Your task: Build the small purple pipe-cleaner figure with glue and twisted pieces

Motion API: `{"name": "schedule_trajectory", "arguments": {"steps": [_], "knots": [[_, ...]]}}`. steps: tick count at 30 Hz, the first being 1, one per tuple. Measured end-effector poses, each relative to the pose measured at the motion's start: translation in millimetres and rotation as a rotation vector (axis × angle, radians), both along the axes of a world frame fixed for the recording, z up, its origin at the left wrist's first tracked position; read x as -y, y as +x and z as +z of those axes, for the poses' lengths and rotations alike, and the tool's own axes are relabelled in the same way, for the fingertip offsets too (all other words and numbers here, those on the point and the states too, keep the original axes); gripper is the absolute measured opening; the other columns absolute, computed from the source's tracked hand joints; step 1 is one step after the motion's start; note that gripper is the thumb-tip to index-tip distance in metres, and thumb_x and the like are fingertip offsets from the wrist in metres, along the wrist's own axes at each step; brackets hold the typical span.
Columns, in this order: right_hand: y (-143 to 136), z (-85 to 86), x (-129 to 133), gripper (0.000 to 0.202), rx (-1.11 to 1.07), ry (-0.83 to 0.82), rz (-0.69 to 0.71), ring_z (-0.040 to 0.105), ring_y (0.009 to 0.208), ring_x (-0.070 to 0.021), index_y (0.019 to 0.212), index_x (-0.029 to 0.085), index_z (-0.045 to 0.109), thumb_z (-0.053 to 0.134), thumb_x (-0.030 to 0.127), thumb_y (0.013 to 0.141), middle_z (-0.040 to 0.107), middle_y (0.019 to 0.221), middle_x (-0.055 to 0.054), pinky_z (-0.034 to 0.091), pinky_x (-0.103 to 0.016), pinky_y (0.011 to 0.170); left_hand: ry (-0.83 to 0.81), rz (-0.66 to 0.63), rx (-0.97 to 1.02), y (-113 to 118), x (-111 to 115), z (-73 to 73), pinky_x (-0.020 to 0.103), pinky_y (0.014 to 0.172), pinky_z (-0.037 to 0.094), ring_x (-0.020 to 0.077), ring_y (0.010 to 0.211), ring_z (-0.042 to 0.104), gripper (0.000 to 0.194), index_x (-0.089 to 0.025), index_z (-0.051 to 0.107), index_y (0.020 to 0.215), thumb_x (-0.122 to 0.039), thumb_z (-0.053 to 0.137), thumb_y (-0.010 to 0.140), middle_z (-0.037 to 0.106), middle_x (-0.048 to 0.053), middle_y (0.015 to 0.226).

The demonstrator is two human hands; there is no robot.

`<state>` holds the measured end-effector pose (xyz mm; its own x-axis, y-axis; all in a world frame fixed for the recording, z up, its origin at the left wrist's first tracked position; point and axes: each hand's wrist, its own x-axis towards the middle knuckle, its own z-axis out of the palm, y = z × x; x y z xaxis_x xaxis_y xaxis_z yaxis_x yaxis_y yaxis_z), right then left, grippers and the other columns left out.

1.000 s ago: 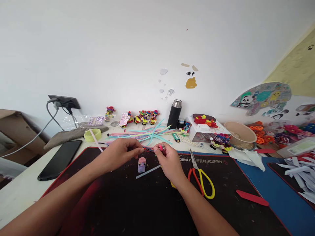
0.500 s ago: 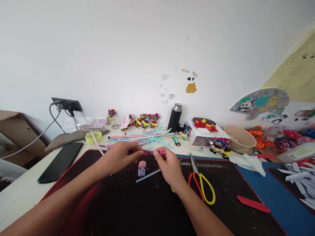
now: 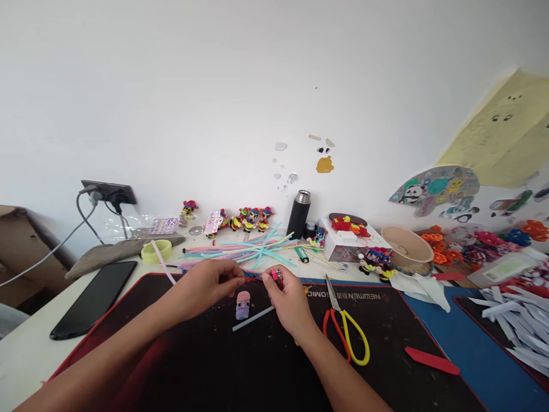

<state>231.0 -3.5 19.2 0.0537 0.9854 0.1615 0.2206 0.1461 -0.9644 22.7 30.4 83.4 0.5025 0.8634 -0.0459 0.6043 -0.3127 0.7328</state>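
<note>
My left hand (image 3: 217, 289) is above the back part of the black mat, thumb and forefinger pinched on what looks like the end of a thin dark strand (image 3: 254, 274). The strand crosses the small gap to my right hand (image 3: 288, 300), and its details are too small to make out. My right fingers are closed round a small pink object with a shiny metal part (image 3: 277, 277), mostly hidden by the hand. Just below the hands, a small pink and lilac fuzzy figure (image 3: 242, 306) lies on the mat. Beside it is a pale blue strip (image 3: 253, 319), its right end under my right hand.
Scissors (image 3: 347, 332) with red and yellow handles lie right of my right hand. Behind are pipe cleaners (image 3: 240, 247), a black flask (image 3: 299, 216), a green lighter (image 3: 302, 254) and a white box (image 3: 347, 246). A phone (image 3: 92, 300) is at left, a red strip (image 3: 432, 360) at right.
The view has tilted and turned a little, so the desk sits lower and further left. Both hands keep their pinched hold close together, with only slight movement.
</note>
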Motion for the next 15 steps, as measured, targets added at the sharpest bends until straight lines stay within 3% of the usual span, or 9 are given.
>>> {"name": "schedule_trajectory", "arguments": {"steps": [15], "knots": [[-2.5,2.2,3.0,0.029,0.016,0.032,0.028,0.041,0.054,-0.0146,0.090,0.020,0.064,0.059,0.048,0.095,0.045,0.061,0.006,0.034,-0.025,0.052,0.028,0.023,0.010,0.9,-0.2,0.9,0.026,0.058,0.038,0.0175,0.061,0.056,0.037,-0.021,0.068,0.081,-0.055,0.056,0.092,0.067,-0.001,0.068]]}}
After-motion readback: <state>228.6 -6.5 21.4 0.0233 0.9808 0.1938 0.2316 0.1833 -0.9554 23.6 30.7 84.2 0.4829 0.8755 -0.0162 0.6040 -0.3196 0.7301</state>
